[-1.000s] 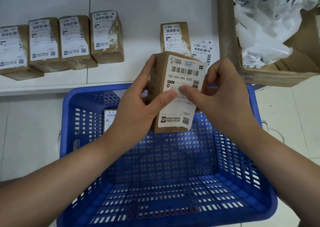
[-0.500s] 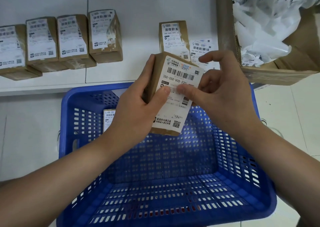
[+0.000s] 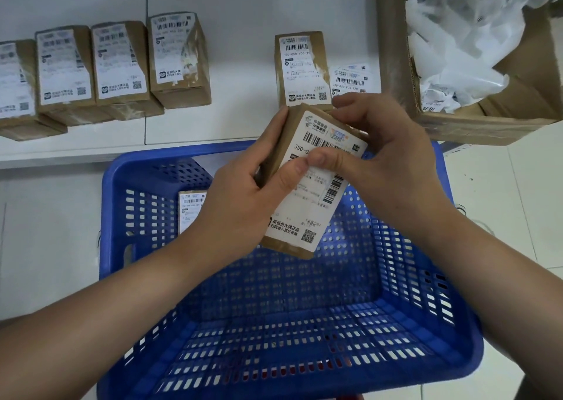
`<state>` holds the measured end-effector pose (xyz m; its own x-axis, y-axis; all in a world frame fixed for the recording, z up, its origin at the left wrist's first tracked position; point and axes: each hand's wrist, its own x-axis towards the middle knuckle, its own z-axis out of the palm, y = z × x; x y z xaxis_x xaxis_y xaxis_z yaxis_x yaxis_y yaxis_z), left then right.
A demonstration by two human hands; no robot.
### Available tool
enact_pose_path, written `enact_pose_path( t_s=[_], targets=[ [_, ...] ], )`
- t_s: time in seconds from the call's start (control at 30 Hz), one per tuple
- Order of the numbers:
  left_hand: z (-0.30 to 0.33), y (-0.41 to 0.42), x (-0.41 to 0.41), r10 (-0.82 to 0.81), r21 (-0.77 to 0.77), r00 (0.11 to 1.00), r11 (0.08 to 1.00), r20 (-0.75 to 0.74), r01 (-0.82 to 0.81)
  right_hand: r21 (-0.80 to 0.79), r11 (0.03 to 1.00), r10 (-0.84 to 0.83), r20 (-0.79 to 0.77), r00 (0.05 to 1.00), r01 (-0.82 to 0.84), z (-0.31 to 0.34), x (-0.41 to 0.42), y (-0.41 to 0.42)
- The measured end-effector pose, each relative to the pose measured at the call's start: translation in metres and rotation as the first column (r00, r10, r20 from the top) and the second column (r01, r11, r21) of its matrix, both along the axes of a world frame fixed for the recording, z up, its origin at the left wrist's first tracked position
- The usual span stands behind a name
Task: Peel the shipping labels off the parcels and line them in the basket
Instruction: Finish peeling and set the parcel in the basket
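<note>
I hold a small brown parcel (image 3: 291,128) tilted above the blue basket (image 3: 405,317). A white shipping label (image 3: 304,213) covers its front face. My left hand (image 3: 243,195) grips the parcel's left side, thumb pressed on the label. My right hand (image 3: 387,159) wraps the top right corner, its thumb lying across the label next to the left thumb. One labelled parcel (image 3: 190,210) leans inside the basket against the far wall, partly hidden by my left hand.
Several labelled parcels (image 3: 122,67) stand in a row on the white table (image 3: 237,9) at the left. Another parcel (image 3: 301,67) and a loose label (image 3: 355,78) lie behind my hands. A cardboard box (image 3: 396,64) of crumpled label backing sits at the right.
The parcel has tilted further, its top leaning right. My right hand closed over the top right corner, and its thumb slid up beside the left thumb.
</note>
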<state>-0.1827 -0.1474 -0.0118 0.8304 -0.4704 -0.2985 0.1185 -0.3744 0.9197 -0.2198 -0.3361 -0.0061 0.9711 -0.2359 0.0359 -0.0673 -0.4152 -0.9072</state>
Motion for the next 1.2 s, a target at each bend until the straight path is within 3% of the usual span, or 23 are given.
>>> enact_pose_path(
  t_s=[0.23,0.57,0.83,1.2],
  targets=[
    [0.005,0.003,0.001,-0.04,-0.013,0.999,0.999,0.01,0.04,0.18,0.984,-0.014,-0.028,1.0,0.018,0.005,0.0,0.001],
    [0.002,0.003,-0.001,-0.043,-0.022,0.999,0.999,0.006,0.043,-0.036,0.997,-0.063,0.0,0.998,0.063,0.008,0.0,0.003],
    [-0.001,0.003,-0.007,-0.112,0.009,0.994,0.994,-0.002,0.112,0.008,0.999,-0.046,-0.115,0.992,0.047,0.01,-0.004,0.01],
    [0.001,0.007,-0.005,-0.141,0.052,0.989,0.989,0.031,0.14,0.047,0.999,0.008,-0.028,1.0,-0.007,0.001,0.0,-0.003]
  ],
)
